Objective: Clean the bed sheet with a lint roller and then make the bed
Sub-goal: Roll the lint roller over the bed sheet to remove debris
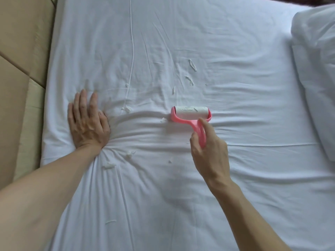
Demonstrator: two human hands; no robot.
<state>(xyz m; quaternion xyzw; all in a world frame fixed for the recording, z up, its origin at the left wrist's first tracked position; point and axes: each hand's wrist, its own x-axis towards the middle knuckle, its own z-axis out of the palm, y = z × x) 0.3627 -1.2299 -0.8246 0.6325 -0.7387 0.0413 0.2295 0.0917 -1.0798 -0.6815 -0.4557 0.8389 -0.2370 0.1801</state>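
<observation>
A white sheet (235, 178) fills nearly the whole view, creased, with folds that run toward a long dip across its middle. A tan padded panel (21, 51) runs along the sheet's left edge. A white pillow (317, 69) lies at the far right, on the sheet.

The left hand (87, 122) lies flat near the left edge, palm down, fingers straight and slightly spread. It presses the sheet, and wrinkles fan out from under the wrist. The right hand (208, 151) is right of the middle, its fingers and thumb curled round the pink handle of the roller (190, 115).

The roller's white drum lies crosswise on the sheet at the dip, just beyond the right hand's fingertips, with the handle slanting back into the grip. Thin fibres cling to the drum.

A thin white line (132, 51) runs from the far edge toward the middle; it may be a seam or a cord. Small white scraps (192, 64) lie scattered beyond the roller, beside its left end, and nearer, between the two forearms.
</observation>
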